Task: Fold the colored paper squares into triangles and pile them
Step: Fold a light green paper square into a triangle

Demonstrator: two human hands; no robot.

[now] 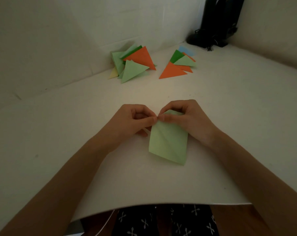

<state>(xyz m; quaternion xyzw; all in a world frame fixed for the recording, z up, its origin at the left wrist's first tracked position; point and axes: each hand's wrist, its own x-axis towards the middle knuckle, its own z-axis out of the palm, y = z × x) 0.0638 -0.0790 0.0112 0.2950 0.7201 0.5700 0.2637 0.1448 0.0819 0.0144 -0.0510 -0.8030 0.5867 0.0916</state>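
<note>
We pinch the far corner of the green paper [168, 143] at mid-desk [59, 133] — left hand [135, 120] and right hand [183, 116], thumb and forefinger tips meeting on it, other fingers curled. The risk, we judge, is that the layers slip out of line under so small a grip, leaving a skewed triangle. The piles [132, 65] wait near the far edge.

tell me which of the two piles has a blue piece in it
The right pile, nearer the black object: a blue piece shows at its back. The left pile shows only greens, orange and yellow.
</note>
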